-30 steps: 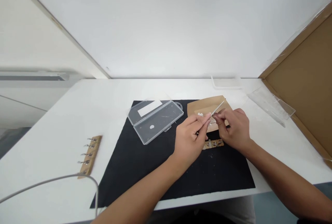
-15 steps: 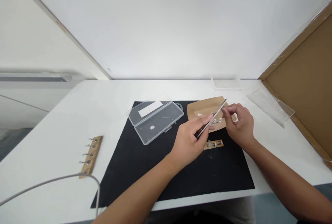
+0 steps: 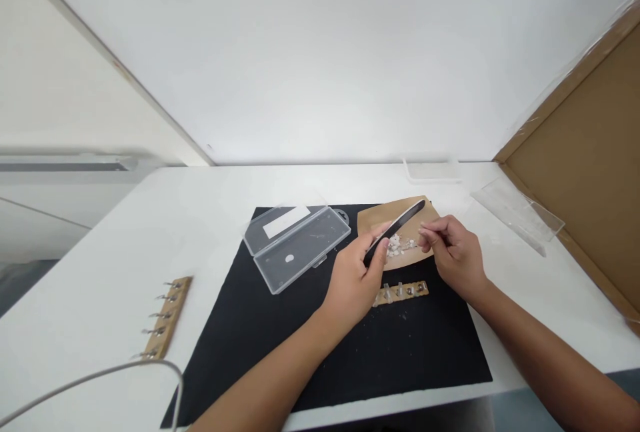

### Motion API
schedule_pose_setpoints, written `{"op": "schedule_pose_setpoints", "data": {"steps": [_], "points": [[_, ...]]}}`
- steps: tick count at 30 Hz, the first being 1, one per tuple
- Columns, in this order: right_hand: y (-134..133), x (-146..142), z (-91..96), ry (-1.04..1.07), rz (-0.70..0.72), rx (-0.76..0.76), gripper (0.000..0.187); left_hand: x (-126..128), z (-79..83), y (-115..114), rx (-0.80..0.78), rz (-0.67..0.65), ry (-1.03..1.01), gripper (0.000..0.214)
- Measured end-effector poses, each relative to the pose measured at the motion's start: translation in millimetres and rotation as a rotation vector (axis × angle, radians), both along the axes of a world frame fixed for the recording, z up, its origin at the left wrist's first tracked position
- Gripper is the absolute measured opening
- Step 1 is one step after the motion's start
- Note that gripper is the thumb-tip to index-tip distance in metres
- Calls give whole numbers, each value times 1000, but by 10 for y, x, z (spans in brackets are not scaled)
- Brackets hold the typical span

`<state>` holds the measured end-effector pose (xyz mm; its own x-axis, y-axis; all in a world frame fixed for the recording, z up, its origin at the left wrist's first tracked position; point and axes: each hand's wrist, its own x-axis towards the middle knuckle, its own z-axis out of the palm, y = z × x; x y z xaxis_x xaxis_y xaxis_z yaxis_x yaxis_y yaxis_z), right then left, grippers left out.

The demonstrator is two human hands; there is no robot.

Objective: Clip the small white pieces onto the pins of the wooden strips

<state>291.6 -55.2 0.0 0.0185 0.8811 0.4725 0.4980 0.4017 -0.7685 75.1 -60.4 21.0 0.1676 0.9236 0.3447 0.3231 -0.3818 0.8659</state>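
My left hand (image 3: 353, 275) is closed round the lower end of a black nail file (image 3: 404, 217), whose upper end points up and to the right. My right hand (image 3: 457, 252) is closed in a pinch to the right of the file; whatever its fingertips hold is too small to make out. Below the file lies a brown paper tray (image 3: 373, 215) holding several small white pieces (image 3: 395, 245). Nearer me, a wooden strip (image 3: 400, 294) with several metal clips, some bearing clear pieces, rests on the black mat (image 3: 400, 365).
An open clear plastic case (image 3: 300, 255) with a white label lies on the mat's left. Another clip strip (image 3: 167, 319) and a grey cable (image 3: 100, 373) are at the left. Clear plastic pieces (image 3: 515, 215) lie at the right, near a cardboard panel (image 3: 590, 159).
The file has turned to show its broad black face and come away from my right fingertips. Both hands have shifted slightly left, and the view has tilted a little upward.
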Motion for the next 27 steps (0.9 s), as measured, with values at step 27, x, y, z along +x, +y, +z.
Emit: {"op": "schedule_pose_setpoints", "data": {"steps": [27], "points": [[-34,-162,87,-135,-147,127,20,45,-76,-66,158,-142,114,35]]}}
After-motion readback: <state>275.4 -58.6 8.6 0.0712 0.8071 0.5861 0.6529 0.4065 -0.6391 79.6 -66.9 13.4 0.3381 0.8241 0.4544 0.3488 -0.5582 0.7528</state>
